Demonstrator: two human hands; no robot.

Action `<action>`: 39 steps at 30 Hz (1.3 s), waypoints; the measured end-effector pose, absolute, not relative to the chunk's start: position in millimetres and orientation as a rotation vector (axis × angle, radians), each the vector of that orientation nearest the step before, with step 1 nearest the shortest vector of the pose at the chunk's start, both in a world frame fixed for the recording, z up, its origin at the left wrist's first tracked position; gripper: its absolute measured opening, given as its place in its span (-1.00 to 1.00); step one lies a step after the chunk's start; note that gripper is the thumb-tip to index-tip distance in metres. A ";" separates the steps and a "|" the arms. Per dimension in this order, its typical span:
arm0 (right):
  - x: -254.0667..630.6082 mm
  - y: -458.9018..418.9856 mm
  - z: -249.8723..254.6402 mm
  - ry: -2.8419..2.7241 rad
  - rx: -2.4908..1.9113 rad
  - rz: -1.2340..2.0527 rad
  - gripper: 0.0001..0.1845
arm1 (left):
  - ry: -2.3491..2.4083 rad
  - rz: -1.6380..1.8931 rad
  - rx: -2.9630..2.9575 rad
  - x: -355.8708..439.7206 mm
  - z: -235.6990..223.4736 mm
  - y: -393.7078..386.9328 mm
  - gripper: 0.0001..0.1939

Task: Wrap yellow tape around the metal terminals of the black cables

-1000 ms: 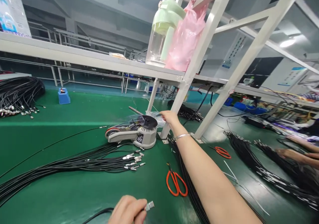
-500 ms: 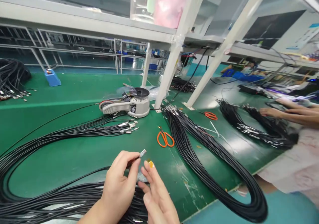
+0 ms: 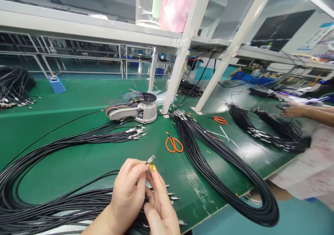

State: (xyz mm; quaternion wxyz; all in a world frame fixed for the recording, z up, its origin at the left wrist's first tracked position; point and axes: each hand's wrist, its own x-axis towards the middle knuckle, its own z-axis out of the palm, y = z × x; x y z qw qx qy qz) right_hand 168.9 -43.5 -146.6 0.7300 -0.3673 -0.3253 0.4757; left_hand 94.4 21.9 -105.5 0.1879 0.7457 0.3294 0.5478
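Note:
My left hand (image 3: 129, 189) pinches a black cable just behind its silver plug (image 3: 151, 159), which points up and to the right. A small piece of yellow tape (image 3: 152, 167) sits on the index fingertip of my right hand (image 3: 162, 202), right at the cable below the plug. The fingers of both hands meet there and partly hide the cable. Under my hands lies a bundle of black cables (image 3: 86, 203), with metal ends showing to the right. Orange-handled scissors (image 3: 174, 145) rest beyond my hands on the green table (image 3: 104, 169).
A grey and white tape dispenser (image 3: 146, 111) stands near the white posts. Another looped cable bundle (image 3: 221, 169) hangs over the table edge at right. Second orange scissors (image 3: 219, 119) and a blue holder (image 3: 56, 84) lie farther back. A co-worker's hands (image 3: 293, 109) are at cables on the right.
My right hand has moved up and left, bringing the yellow tape to the cable beside the plug. The co-worker's hand has shifted slightly right.

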 end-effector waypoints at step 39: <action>186.8 -39.3 -139.1 -0.870 -1.154 0.821 -0.58 | 1.063 1.476 2.083 97.7 -107.8 27.8 -0.86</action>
